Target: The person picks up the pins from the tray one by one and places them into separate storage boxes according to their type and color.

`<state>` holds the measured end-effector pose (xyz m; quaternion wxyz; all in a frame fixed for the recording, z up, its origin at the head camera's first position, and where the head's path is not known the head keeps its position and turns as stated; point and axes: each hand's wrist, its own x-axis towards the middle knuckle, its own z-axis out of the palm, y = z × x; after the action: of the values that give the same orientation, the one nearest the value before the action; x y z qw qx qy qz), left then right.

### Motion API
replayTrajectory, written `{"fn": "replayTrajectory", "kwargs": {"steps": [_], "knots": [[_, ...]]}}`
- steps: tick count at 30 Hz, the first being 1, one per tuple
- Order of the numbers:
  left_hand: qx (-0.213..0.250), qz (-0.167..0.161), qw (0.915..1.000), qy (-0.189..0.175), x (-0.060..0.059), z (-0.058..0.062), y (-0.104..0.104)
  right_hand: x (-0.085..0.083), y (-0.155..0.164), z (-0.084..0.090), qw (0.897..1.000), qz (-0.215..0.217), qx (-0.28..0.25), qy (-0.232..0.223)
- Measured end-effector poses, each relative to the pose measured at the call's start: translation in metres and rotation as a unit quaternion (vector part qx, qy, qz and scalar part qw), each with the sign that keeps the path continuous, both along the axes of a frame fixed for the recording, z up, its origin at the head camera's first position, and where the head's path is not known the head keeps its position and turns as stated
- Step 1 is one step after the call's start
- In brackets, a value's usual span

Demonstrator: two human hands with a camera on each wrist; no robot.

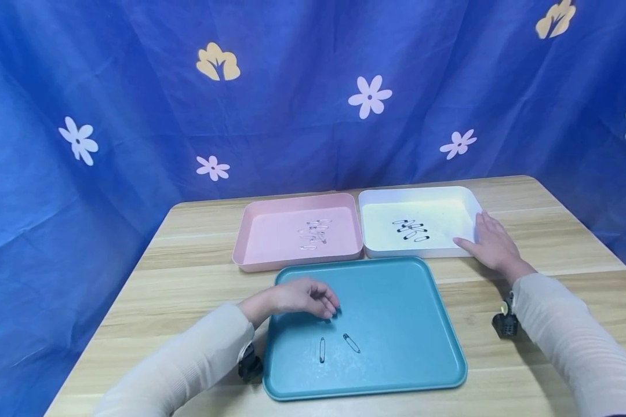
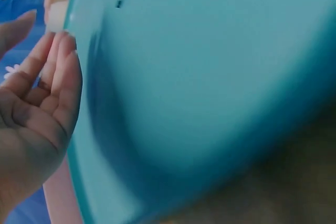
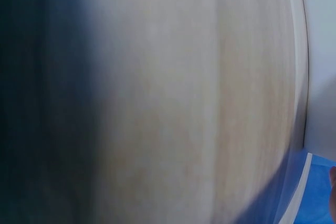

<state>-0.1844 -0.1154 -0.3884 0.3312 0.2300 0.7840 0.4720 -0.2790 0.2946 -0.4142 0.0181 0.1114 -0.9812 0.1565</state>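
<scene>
My left hand [image 1: 306, 297] hovers over the left part of a teal tray [image 1: 381, 289], fingers loosely bent; in the left wrist view no object shows between the fingers [image 2: 65, 72]. Two safety pins lie apart on the tray nearer to me: one upright in view [image 1: 322, 350], one slanted with a dark head [image 1: 352, 343]. My right hand [image 1: 492, 243] rests at the right front corner of a white tray [image 1: 422, 253], fingers extended along its rim. Dark-headed safety pins [image 1: 411, 230] lie in a cluster inside the white tray. In the right wrist view only a fingertip shows at the edge.
A pink tray [image 1: 297, 264] with several silver safety pins [image 1: 313, 234] stands left of the white one, close against it. Both sit behind the teal tray on a wooden table [image 1: 203, 289]. A blue curtain [image 1: 292, 116] hangs behind the table.
</scene>
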Motion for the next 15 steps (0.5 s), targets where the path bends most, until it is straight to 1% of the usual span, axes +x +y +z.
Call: {"fn": "replayTrajectory", "kwargs": {"steps": [3, 9, 12, 15], "knots": [[-0.010, -0.015, 0.9998, 0.012, 0.005, -0.003, -0.005, 0.000, 0.000, 0.000, 1.000, 0.001, 0.001, 0.000], [-0.039, -0.049, 0.9969, 0.047, 0.011, -0.006, -0.009, -0.002, 0.001, -0.001, 1.000, 0.000, 0.001, 0.000], [-0.052, -0.067, 0.9938, 0.072, 0.012, -0.008, -0.009, -0.002, 0.001, -0.001, 1.000, 0.000, 0.001, 0.001], [-0.066, -0.088, 0.9882, 0.106, 0.012, -0.011, -0.008, -0.002, 0.001, -0.001, 1.000, 0.000, 0.001, 0.001]]}}
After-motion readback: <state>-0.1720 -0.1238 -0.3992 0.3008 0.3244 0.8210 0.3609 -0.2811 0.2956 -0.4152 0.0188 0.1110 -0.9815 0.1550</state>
